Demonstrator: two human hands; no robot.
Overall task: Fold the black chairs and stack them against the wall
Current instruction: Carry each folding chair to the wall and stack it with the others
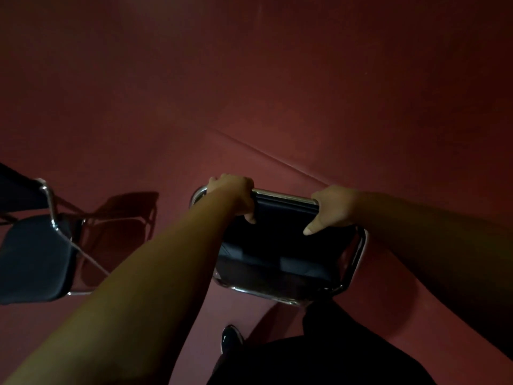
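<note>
Left hand and right hand around black chair, perhaps half-folded.

Open red floor gives free passage far and right of the black chair, while a second chair, unfolded, blocks the near left.
</note>
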